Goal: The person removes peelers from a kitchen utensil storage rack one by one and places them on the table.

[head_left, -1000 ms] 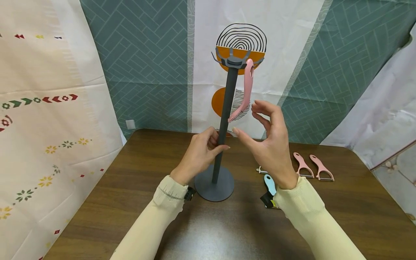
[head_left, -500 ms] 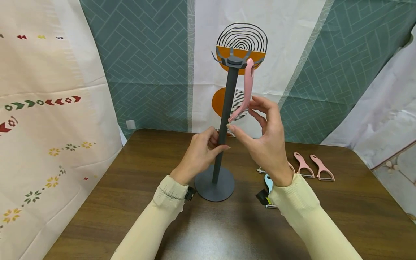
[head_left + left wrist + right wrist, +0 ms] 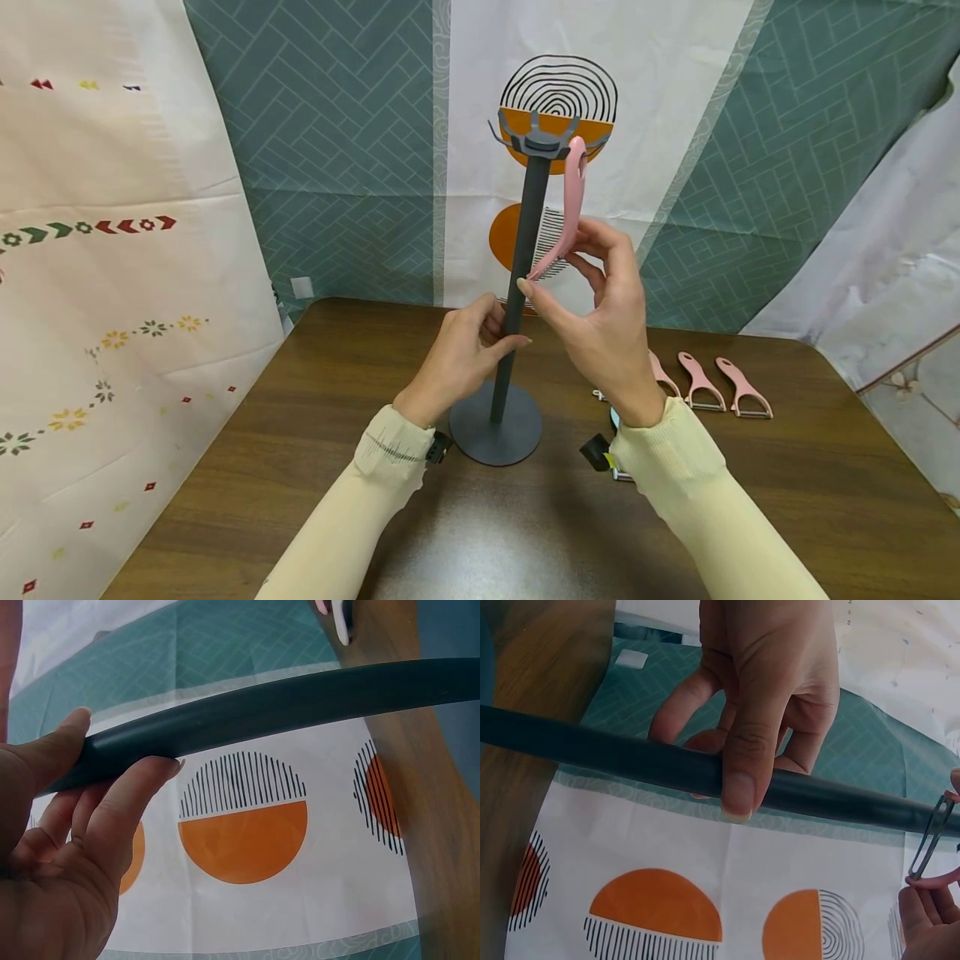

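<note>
In the head view, a dark grey stand with a slim pole [image 3: 528,221] rises from a round base [image 3: 517,443] to a ring of hooks [image 3: 542,146]. My left hand [image 3: 467,354] grips the pole's lower half, thumb in front and fingers behind. From a hook on the right hangs a pink peeler [image 3: 573,196], its head angled down toward the pole. My right hand [image 3: 611,329] pinches that head between thumb and fingers. The right wrist view shows its metal blade [image 3: 928,838] between the fingertips, close beside the pole.
Several pink peelers [image 3: 701,383] lie on the brown wooden table [image 3: 300,417] at the right. My right sleeve partly covers a light blue peeler [image 3: 615,418]; a black piece [image 3: 596,452] lies beside it. Patterned cloth [image 3: 337,167] hangs behind the table.
My right hand has moved left from beside the hanging peeler and closed its thumb and fingers on the peeler's head. The left hand has stayed on the pole.
</note>
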{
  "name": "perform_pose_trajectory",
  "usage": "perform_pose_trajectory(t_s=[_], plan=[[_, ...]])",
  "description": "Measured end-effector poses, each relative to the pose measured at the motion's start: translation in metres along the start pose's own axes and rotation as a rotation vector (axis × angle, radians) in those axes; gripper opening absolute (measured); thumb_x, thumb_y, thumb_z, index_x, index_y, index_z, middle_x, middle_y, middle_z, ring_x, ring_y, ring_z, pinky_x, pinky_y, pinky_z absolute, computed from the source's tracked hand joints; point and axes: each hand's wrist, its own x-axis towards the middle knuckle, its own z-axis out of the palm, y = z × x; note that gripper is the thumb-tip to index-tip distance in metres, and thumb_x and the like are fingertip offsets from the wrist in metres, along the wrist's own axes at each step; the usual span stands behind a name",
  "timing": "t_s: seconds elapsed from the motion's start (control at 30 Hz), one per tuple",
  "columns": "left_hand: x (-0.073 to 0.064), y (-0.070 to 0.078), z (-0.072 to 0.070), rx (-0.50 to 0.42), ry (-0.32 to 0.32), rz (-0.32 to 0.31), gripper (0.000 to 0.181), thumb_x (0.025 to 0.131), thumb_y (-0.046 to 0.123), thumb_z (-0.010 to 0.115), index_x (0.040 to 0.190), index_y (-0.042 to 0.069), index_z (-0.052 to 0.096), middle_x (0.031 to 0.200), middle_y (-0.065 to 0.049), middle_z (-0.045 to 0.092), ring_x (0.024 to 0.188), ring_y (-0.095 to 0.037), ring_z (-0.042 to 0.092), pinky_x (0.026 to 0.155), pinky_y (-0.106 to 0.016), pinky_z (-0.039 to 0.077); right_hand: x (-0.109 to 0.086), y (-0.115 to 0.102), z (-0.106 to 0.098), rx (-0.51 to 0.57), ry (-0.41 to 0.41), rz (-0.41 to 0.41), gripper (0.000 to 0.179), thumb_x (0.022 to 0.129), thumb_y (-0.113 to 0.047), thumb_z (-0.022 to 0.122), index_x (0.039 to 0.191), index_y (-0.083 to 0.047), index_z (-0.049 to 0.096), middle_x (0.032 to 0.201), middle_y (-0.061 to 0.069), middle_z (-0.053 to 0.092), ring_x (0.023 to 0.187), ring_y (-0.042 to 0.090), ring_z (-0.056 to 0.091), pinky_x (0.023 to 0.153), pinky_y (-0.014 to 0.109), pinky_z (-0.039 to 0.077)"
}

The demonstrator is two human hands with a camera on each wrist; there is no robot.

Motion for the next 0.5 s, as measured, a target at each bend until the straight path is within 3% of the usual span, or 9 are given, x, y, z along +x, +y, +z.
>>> perform_pose_trajectory(t_s=[0.5], plan=[[-0.0040, 0.0012, 0.0038, 0.001, 0.003, -0.014, 0.023, 0.089, 0.016, 0.080, 0.098, 0.006, 0.062, 0.083, -0.006, 0.068, 0.068, -0.014, 0.064, 0.066, -0.026, 0.056, 0.0004, -0.0043, -0.0048, 0.021, 0.015, -0.074, 0.062, 0.080, 0.007, 0.081, 0.134, 0.004, 0.051, 0.129, 0.011, 0.055, 0.117, 0.023, 0.055, 0.108, 0.037, 0.050]])
